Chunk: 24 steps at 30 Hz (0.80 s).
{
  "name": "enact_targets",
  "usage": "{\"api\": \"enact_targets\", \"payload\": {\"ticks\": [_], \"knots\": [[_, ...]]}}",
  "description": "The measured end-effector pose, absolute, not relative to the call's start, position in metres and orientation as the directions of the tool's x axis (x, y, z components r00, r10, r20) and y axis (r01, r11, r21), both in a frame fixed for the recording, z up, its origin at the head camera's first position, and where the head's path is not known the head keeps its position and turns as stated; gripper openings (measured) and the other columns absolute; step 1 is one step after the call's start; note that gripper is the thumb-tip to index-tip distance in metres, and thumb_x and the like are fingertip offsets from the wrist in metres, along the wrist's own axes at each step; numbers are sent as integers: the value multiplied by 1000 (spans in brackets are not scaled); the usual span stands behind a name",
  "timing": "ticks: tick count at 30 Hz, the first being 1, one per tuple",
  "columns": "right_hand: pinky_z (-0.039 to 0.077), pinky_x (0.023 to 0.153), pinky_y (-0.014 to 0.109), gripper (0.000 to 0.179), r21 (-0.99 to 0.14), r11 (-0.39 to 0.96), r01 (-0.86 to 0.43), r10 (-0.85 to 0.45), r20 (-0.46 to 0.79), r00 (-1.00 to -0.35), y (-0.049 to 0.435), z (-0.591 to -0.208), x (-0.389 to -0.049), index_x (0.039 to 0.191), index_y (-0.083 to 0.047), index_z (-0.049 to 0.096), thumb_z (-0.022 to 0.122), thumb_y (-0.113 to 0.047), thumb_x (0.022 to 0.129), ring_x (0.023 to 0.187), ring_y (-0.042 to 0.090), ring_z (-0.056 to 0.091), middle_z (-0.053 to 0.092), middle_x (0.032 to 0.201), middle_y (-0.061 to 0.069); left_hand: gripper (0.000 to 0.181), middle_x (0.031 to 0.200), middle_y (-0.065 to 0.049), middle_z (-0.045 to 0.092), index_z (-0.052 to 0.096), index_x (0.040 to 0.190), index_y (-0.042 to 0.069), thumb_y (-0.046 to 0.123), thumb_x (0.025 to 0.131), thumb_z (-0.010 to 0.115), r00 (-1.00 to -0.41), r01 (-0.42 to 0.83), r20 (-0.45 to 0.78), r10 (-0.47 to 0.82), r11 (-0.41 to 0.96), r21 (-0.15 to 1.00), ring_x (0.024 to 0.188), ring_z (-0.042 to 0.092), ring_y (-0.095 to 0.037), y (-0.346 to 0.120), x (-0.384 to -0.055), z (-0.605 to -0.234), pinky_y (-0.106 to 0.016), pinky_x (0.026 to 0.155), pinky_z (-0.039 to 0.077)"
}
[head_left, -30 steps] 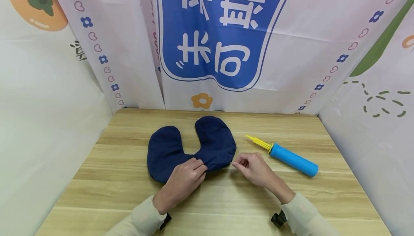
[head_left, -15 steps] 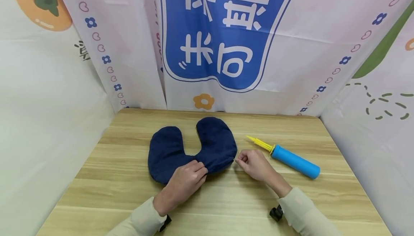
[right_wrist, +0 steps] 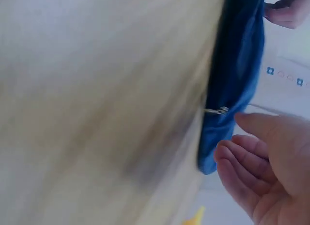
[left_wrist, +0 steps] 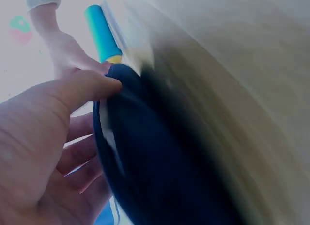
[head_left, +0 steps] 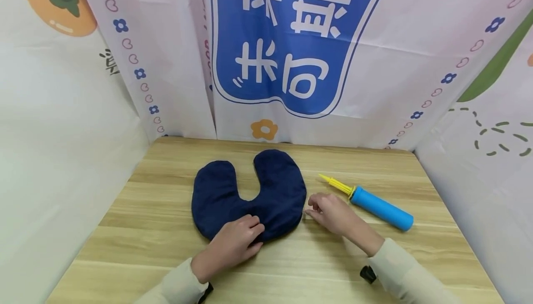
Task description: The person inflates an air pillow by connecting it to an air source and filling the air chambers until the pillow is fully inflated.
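A navy U-shaped neck pillow lies flat on the table, its two arms pointing away. My left hand holds its near edge at the middle, fingers on top and thumb at the rim. In the left wrist view, the thumb and fingers stand on either side of the pillow's edge, where a pale strip shows. Just off the pillow's right edge is my right hand, thumb and forefinger apart with nothing between them. A small metal zipper pull hangs from the pillow's side close to the right thumb.
Right of the pillow lies a blue hand pump with a yellow nozzle, beyond the right hand. The wooden table ends at printed cloth walls behind and on both sides.
My right thumb and forefinger have parted from the zipper pull. The left hand has shifted slightly nearer, its thumb spreading from the fingers, and the pillow's near edge now lies flatter.
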State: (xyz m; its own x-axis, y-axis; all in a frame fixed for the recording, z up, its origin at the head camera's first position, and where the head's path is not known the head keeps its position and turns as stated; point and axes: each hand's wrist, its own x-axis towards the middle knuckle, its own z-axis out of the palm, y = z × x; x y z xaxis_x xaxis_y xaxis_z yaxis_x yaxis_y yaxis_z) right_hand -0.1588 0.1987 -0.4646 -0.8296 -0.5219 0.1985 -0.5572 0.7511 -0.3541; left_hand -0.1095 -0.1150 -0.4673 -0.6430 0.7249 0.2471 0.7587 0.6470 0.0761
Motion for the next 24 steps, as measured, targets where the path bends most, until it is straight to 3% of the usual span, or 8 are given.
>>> {"api": "enact_targets", "payload": {"ticks": [3, 6, 9, 12, 18, 24], "knots": [[60, 74, 29, 18, -279, 703, -654, -615, 223, -757, 197, -456, -156, 106, -7, 74, 81, -18, 95, 84, 14, 69, 75, 96, 3, 19, 89, 7, 62, 73, 100, 18, 31, 91, 83, -652, 750, 262, 712, 655, 87, 76, 53, -8, -127, -107, -469, -22, 63, 52], [63, 82, 32, 26, -200, 612, -765, -720, 258, -644, 194, -450, -155, 114, -7, 74, 82, -20, 94, 96, 17, 72, 76, 107, 6, 20, 91, 6, 63, 73, 101, 18, 32, 91, 83, -651, 751, 278, 707, 653, 99, 77, 53, -7, -139, -107, -470, -22, 63, 52], [63, 86, 30, 32, -127, 514, -849, -796, 298, -526, 190, -451, -155, 117, -7, 73, 85, -21, 91, 101, 16, 72, 75, 111, 4, 20, 92, 6, 63, 74, 101, 18, 32, 91, 83, -641, 759, 293, 709, 642, 108, 77, 53, -6, -150, -107, -472, -21, 63, 52], [62, 86, 27, 36, -69, 454, -888, -833, 321, -451, 188, -456, -156, 119, -8, 73, 88, -22, 88, 101, 14, 70, 73, 110, 2, 20, 91, 8, 61, 73, 99, 18, 31, 90, 85, -621, 774, 326, 713, 623, 114, 76, 51, -4, -159, -108, -474, -19, 63, 50], [61, 89, 29, 33, -38, 439, -898, -843, 326, -427, 185, -470, -157, 118, -11, 73, 86, -21, 90, 102, 13, 68, 73, 110, -1, 20, 90, 10, 60, 73, 98, 19, 33, 89, 86, -601, 790, 372, 708, 598, 139, 77, 50, -2, -172, -110, -477, -18, 64, 50], [60, 88, 27, 27, -39, 424, -905, -846, 340, -411, 182, -481, -163, 117, -11, 73, 83, -19, 93, 100, 12, 66, 73, 108, -2, 19, 94, 12, 63, 74, 100, 20, 34, 92, 83, -642, 767, 302, 705, 591, 250, 80, 52, 1, -187, -115, -480, -20, 70, 52]]}}
